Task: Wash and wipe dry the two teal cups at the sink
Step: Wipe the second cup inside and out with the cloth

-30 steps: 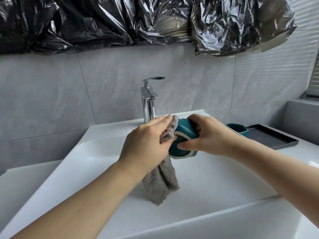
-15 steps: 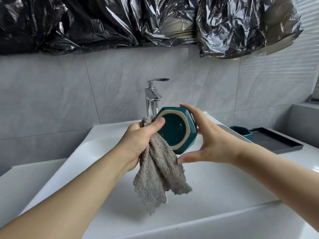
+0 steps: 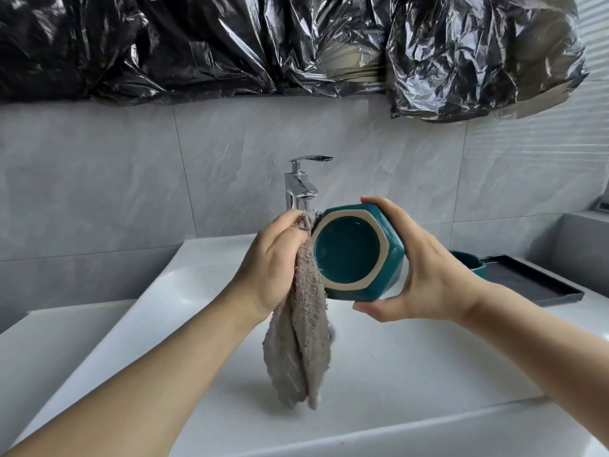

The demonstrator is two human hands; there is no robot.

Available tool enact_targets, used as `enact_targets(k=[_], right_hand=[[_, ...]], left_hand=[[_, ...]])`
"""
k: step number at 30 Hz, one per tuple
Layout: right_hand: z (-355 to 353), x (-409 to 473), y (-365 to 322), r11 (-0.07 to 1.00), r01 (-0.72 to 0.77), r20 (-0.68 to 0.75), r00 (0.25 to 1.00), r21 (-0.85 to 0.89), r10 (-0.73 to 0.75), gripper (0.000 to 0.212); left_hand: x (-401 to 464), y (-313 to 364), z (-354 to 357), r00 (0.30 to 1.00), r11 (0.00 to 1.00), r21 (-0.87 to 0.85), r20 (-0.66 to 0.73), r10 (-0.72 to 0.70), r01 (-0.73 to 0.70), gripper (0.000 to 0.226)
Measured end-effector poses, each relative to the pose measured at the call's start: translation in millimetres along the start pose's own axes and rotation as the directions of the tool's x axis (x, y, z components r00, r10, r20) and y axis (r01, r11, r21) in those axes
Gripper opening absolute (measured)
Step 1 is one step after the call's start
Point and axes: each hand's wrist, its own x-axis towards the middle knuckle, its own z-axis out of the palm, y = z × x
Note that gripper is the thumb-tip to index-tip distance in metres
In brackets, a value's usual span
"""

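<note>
My right hand [image 3: 425, 275] grips a hexagonal teal cup [image 3: 357, 255] on its side above the white sink [image 3: 379, 374], its unglazed base ring and teal bottom facing me. My left hand [image 3: 273, 262] grips a grey towel [image 3: 303, 334] bunched at the cup's left edge; the rest of the towel hangs down over the basin. The second teal cup [image 3: 468, 263] shows only partly behind my right wrist, beside a dark tray.
A chrome faucet [image 3: 300, 186] stands behind the hands at the sink's back edge, with no water running. A dark grey tray [image 3: 534, 282] lies on the right counter. Black plastic sheeting [image 3: 296, 44] hangs above the grey tiled wall.
The cup has turned from side-on to base toward me and risen slightly. My left hand's towel slid from the cup's side to its left edge and now hangs longer.
</note>
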Motion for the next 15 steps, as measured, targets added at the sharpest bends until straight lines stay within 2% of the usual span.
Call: enact_targets(k=[2,6,11,15], right_hand=[[0,0,-2,0.999,0.005,0.003,1.000,0.039,-0.005,0.112],[0,1,-7,0.994,0.019,-0.011,1.000,0.104,-0.018,0.106],[1,2,-11,0.986,-0.006,-0.062,0.998,0.165,0.016,0.097],[-2,3,-11,0.972,-0.077,-0.111,0.988,0.221,0.103,0.087]], left_hand=[[2,1,-3,0.997,0.997,0.016,0.018,0.076,-0.076,0.036],[1,4,-8,0.989,0.992,-0.046,0.086,0.120,-0.116,0.039],[2,3,-8,0.987,0.991,-0.129,0.155,0.037,-0.017,0.050],[1,2,-8,0.986,0.991,-0.124,0.152,0.062,-0.043,0.045]])
